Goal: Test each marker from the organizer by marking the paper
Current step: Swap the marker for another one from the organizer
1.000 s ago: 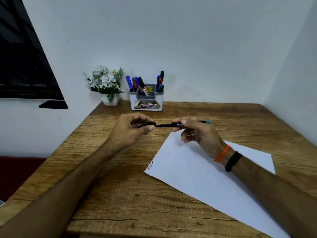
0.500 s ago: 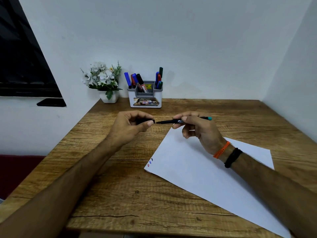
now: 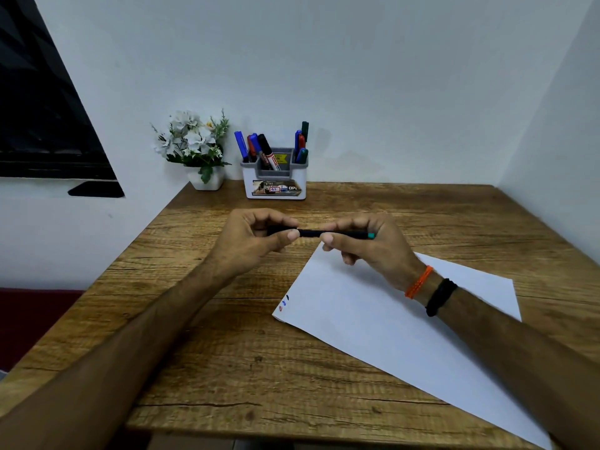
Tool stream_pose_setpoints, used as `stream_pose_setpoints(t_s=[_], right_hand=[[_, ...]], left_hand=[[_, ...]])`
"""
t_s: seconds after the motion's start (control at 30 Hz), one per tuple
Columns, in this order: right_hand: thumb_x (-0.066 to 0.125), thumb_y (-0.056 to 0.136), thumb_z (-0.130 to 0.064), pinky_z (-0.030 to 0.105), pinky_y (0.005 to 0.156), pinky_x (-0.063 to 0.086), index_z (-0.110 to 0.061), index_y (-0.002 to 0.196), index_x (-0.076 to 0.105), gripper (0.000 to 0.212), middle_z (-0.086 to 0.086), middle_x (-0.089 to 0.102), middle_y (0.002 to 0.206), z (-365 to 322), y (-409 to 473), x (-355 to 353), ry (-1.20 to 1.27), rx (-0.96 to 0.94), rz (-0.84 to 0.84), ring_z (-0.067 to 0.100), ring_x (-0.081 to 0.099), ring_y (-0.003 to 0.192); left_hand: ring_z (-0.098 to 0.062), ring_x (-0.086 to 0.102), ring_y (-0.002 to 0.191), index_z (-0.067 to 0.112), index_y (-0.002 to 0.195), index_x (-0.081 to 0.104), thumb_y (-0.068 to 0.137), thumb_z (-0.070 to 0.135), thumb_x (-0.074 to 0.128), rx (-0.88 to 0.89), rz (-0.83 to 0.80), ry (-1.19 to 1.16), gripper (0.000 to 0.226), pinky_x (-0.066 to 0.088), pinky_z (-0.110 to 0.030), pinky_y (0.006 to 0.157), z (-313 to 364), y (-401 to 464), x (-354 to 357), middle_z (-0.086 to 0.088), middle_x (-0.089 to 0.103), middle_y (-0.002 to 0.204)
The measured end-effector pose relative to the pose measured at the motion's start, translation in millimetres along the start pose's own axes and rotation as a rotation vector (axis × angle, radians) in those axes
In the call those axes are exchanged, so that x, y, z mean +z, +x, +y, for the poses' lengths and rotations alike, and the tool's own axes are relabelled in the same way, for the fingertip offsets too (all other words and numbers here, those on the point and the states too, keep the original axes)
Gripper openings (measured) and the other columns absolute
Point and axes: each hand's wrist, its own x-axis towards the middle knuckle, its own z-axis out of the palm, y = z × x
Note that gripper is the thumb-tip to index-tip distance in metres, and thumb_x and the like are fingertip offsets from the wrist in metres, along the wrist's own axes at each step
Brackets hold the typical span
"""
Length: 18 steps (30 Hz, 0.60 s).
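Your left hand (image 3: 250, 241) and right hand (image 3: 367, 245) meet above the table (image 3: 227, 352), both gripping one slim black marker (image 3: 311, 233) held level between them. Your left fingers curl round its cap end; your right thumb and fingers pinch the barrel, whose teal tip pokes out past your right hand. The paper (image 3: 373, 319) lies beneath and beside your right hand, with small colour marks at its corner nearest your left forearm. Beyond both hands stands the organizer (image 3: 276, 186) with more markers.
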Motion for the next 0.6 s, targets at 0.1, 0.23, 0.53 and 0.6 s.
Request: stream_pose_setpoints(t_s=[0.1,0.23,0.53,0.6], right_hand=[[0.070,0.086,-0.011,0.018,0.048,0.043,-0.002,0.100,0.075,0.018,0.006,0.072,0.072,2.7,1.7,-1.6,-0.148,-0.095,0.012,0.005,0.052,0.048],[0.067,0.090,-0.016,0.015,0.052,0.035,-0.009,0.098,0.076,0.014,-0.011,0.063,0.064,8.2,1.6,0.2,-0.433,-0.286,0.027,0.003,0.049,0.052],[0.062,0.090,-0.015,0.019,0.052,0.036,-0.011,0.098,0.074,0.015,-0.014,0.058,0.065,13.8,-0.4,8.7,-0.471,-0.315,0.024,0.006,0.049,0.055],[0.062,0.091,-0.017,0.018,0.052,0.036,-0.013,0.099,0.072,0.014,-0.008,0.060,0.066,9.6,1.0,6.7,-0.520,-0.328,-0.027,0.008,0.049,0.056]], left_hand=[[-0.012,0.069,0.070,0.007,0.096,0.072,0.077,0.006,0.073,0.003,-0.001,-0.018,0.020,0.056,-0.019,0.059,1.4,-1.0,0.9,-0.006,0.074,0.087],[-0.016,0.071,0.063,0.001,0.099,0.071,0.077,0.001,0.071,-0.028,0.029,-0.107,0.022,0.057,-0.020,0.055,0.1,-3.3,6.6,-0.011,0.074,0.078],[-0.020,0.072,0.063,0.006,0.087,0.072,0.070,0.002,0.073,-0.084,0.071,-0.188,0.018,0.060,-0.024,0.057,-5.7,-5.3,12.7,-0.014,0.073,0.079],[-0.020,0.072,0.064,0.006,0.088,0.071,0.065,0.009,0.073,-0.079,0.031,-0.183,0.024,0.060,-0.024,0.058,-3.8,-4.4,8.4,-0.012,0.074,0.078]])
